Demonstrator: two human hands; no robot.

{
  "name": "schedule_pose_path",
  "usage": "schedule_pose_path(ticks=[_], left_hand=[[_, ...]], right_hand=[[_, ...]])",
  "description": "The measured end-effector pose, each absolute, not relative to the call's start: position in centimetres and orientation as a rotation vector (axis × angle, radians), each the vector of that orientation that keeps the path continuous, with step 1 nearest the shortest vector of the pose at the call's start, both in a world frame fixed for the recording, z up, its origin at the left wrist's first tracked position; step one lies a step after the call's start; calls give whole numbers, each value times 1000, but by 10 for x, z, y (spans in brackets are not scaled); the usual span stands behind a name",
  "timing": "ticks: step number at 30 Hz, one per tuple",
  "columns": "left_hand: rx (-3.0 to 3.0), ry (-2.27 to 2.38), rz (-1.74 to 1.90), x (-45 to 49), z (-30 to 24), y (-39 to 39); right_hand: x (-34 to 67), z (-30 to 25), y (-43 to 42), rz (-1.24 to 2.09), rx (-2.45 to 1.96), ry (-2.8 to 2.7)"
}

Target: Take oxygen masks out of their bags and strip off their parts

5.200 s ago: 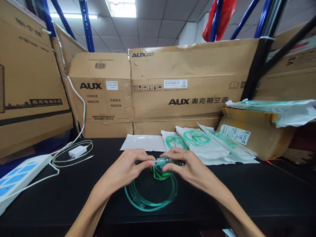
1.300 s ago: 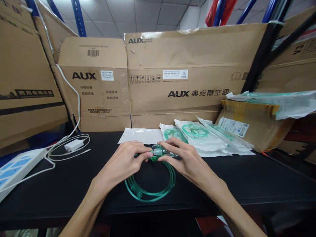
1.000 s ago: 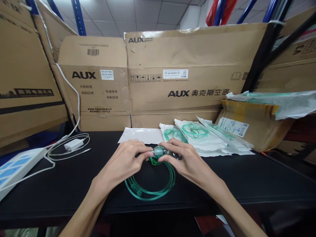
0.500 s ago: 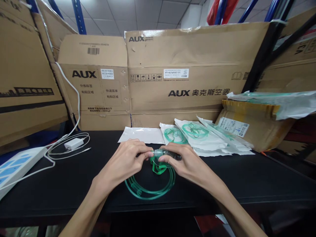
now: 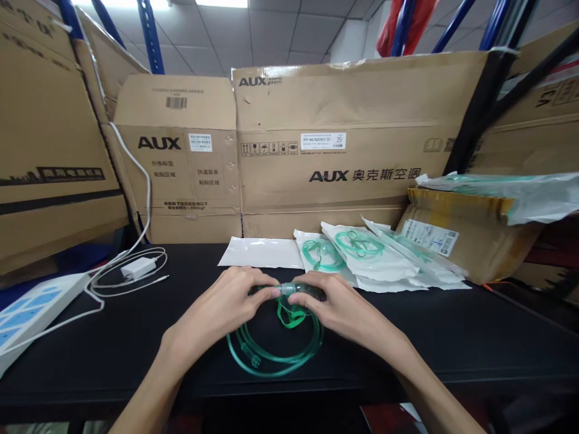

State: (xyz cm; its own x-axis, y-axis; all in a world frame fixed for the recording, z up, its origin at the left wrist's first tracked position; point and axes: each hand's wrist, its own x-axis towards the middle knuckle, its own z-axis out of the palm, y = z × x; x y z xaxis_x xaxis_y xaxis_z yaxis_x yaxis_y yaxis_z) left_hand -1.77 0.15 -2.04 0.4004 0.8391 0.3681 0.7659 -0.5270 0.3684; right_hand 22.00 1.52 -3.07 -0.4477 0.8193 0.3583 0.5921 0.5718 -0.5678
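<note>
My left hand (image 5: 217, 310) and my right hand (image 5: 346, 310) meet over a black table (image 5: 113, 343), both pinched on a small clear plastic mask piece (image 5: 289, 289) with a green strap beneath it. A coil of green tubing (image 5: 271, 355) hangs from the piece and lies on the table just below my fingers. The fingertips of both hands are closed round the piece, left thumb and forefinger at its left end, right fingers over its right part, which they hide.
Several white sealed pouches (image 5: 362, 253) with green tubing sets lie behind my hands, one flat empty pouch (image 5: 262, 253) to their left. AUX cardboard boxes (image 5: 344, 138) wall the back. A white charger with cable (image 5: 138, 268) and a power strip (image 5: 31, 310) sit at left.
Both hands have stayed on the clear piece, shifting their fingers slightly. The view has tilted a little; the tubing coil lies in much the same place.
</note>
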Motion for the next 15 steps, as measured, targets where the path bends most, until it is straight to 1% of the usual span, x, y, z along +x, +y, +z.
schedule_pose_path(ticks=[6, 15], left_hand=[[2489, 1467, 798, -19, -25, 5], [2544, 1421, 951, -12, -24, 5]], right_hand=[[218, -35, 18, 497, -1182, -2161], [211, -30, 17, 527, -1226, -2058]])
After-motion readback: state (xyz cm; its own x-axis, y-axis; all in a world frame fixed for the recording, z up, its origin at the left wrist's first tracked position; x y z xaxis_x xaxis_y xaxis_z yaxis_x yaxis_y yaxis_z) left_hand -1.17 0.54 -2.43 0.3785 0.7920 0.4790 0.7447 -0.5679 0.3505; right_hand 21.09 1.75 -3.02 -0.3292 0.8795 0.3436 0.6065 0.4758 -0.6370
